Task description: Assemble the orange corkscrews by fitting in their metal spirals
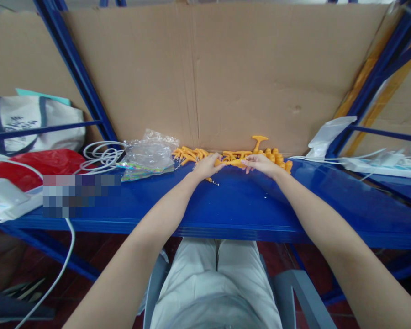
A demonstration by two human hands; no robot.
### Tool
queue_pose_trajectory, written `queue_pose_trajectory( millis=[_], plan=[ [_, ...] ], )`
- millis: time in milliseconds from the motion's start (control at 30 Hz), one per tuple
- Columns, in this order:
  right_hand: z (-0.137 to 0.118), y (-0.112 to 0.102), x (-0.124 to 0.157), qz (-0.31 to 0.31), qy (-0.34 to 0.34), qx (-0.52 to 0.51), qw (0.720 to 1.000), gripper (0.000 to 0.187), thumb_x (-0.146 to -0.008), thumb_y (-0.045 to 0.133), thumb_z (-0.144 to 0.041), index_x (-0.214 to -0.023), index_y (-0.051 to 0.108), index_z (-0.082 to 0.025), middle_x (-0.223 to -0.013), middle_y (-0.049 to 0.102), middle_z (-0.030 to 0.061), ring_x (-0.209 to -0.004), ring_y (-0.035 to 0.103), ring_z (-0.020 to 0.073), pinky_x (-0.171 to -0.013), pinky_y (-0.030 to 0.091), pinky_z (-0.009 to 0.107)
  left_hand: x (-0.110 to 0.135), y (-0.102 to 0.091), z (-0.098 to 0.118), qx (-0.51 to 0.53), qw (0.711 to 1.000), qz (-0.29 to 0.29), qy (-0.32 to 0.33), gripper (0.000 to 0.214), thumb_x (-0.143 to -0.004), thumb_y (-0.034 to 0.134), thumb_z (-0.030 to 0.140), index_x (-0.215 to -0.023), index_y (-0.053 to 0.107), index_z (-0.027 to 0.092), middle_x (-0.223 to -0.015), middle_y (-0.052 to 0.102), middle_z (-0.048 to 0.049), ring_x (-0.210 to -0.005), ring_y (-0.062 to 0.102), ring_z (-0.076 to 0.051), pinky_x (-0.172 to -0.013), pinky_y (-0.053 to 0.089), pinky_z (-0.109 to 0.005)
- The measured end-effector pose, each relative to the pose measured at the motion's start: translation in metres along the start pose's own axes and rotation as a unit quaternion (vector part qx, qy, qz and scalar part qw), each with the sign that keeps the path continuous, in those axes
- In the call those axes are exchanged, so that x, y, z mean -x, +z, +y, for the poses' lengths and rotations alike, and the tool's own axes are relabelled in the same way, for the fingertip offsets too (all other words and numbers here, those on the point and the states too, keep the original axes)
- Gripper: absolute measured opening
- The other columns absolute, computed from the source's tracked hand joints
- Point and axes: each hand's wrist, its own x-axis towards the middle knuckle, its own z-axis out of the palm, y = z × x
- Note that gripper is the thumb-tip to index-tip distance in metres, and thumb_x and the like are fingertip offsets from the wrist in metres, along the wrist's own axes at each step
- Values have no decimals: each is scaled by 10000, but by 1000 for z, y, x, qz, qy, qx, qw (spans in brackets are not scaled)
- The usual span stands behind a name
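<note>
My left hand (207,167) is closed, its thumb and fingers pinching one end of an orange plastic corkscrew part (235,162). At the other end of that part, my right hand (260,164) grips it between thumb and fingers. A metal corkscrew spiral (214,182) pokes out below my left hand; whether it joins the held part I cannot tell. Left of the hands lies a pile of orange corkscrews (188,154) with metal spirals. Behind my right hand are several orange plastic pieces (277,157), and a T-shaped orange handle (259,142) stands upright.
Clear plastic bags (150,153) and coiled white cable (102,155) lie on the blue table (226,205) to the left. A red bag (65,160) and a canvas bag (61,123) are farther left. Cardboard (243,73) walls the back. A white power strip (387,167) lies right.
</note>
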Motion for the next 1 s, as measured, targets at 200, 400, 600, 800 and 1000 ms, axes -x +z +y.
queue_pose_trajectory(
  millis=[200, 400, 600, 800, 1000],
  plan=[
    [-2, -1, 1, -2, 16, -16, 1000, 475, -773, 702, -680, -739, 653, -209, -760, 716, 78, -718, 668, 203, -696, 509, 334, 0, -1, 4, 3, 1000, 6, 4, 271, -948, 566, 409, -1102, 588, 187, -1061, 715, -95, -1004, 664, -250, -865, 480, -344],
    [-1, 2, 0, 12, 50, -35, 998, 548, -833, 589, -729, -744, 640, -191, -743, 702, 112, -718, 671, 214, -671, 508, 327, -2, -2, 4, 29, 999, 29, 18, 258, -937, 584, 413, -1081, 577, 200, -1026, 715, -74, -989, 659, -238, -843, 478, -335],
    [3, -4, 2, -20, 27, -35, 999, 446, -753, 774, -585, -1008, 638, -246, -962, 744, 84, -782, 697, 214, -657, 513, 311, -5, 2, -1, 38, 998, 41, 18, 241, -917, 615, 396, -1045, 583, 194, -934, 713, -57, -919, 666, -226, -816, 479, -325],
    [7, -3, 1, -23, 7, -40, 999, 378, -766, 767, -583, -825, 634, -234, -874, 750, 88, -689, 688, 208, -638, 532, 341, -4, 4, -3, 33, 997, 56, 31, 246, -909, 625, 410, -1035, 586, 203, -940, 714, -56, -902, 668, -228, -791, 482, -324],
    [-1, -1, 5, -27, 46, -79, 995, 398, -911, 635, -546, -774, 626, -172, -775, 736, 89, -582, 632, 124, -668, 514, 307, -3, 4, -1, 21, 997, 59, 38, 255, -921, 616, 421, -1043, 586, 200, -996, 719, -71, -945, 674, -238, -811, 489, -334]
  ],
)
